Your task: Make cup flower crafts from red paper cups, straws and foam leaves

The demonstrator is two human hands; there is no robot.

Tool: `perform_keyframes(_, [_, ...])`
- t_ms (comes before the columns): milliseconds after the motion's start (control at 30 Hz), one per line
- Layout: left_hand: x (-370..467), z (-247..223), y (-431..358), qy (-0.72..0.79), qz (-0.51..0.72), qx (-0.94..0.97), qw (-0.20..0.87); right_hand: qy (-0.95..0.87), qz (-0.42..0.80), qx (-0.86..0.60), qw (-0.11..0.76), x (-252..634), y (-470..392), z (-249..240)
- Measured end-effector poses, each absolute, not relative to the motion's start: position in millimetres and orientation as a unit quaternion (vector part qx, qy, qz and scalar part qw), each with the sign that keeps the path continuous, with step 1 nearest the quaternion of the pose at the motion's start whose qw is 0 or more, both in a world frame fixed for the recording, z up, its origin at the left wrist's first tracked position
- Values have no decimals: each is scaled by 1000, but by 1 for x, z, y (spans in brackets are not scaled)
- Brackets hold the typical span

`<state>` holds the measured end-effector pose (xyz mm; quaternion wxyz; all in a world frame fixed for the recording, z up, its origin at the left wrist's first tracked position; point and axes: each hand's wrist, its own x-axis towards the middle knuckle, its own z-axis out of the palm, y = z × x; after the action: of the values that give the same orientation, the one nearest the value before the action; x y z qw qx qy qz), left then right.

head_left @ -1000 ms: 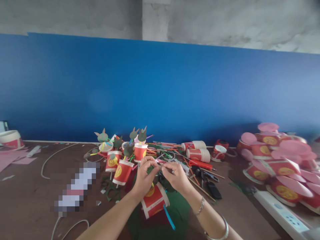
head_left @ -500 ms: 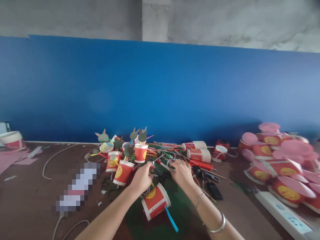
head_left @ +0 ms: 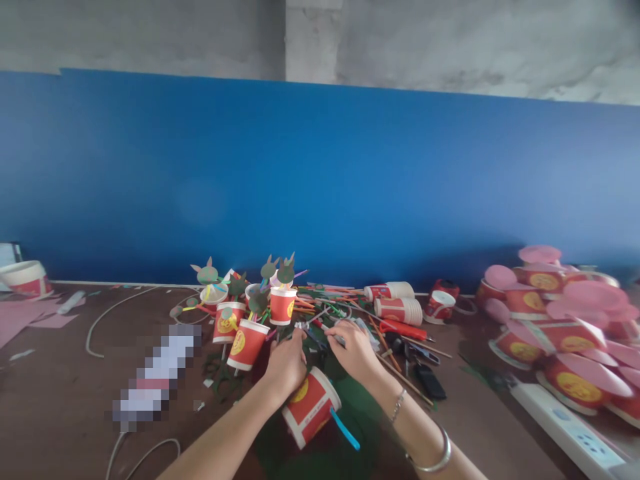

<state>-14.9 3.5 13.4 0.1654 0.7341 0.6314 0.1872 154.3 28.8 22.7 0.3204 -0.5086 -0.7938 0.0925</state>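
Note:
My left hand (head_left: 288,363) is closed beside a tilted red paper cup (head_left: 313,408) that has a blue straw (head_left: 345,429) sticking out of its side. Its fingertips are curled together, and what they hold, if anything, is too small to make out. Across from it, my right hand (head_left: 354,350) has its fingers bent and pressed together over the clutter. Whatever lies in those fingers is also hidden. Just left stand red cups (head_left: 248,345) with dark green paper animal heads (head_left: 285,271) on them. Loose straws and sticks (head_left: 320,298) lie behind both hands.
Nested paper cups (head_left: 399,310), an orange-red tool (head_left: 404,329) and a black object (head_left: 430,381) lie to the right. Farther right are piled cups with pink paper discs (head_left: 593,298) and a white power strip (head_left: 567,427). A blue partition (head_left: 320,180) rises behind the table.
My right hand has moved left and slightly down, nearer my left hand. My left hand has shifted slightly, its fingers now more closed. The cup with the blue straw has barely moved.

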Motion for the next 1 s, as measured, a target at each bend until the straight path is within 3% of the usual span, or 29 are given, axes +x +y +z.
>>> perform_keyframes(567, [-19, -6, 15, 565, 266, 749, 219, -851, 102, -475, 198, 140, 14, 17])
perform_keyframes(867, [-17, -3, 16, 478, 423, 745, 192, -823, 94, -476, 293, 139, 16, 12])
perform_keyframes(1000, [-13, 1, 16, 438, 478, 717, 259, -802, 112, -469, 352, 138, 17, 15])
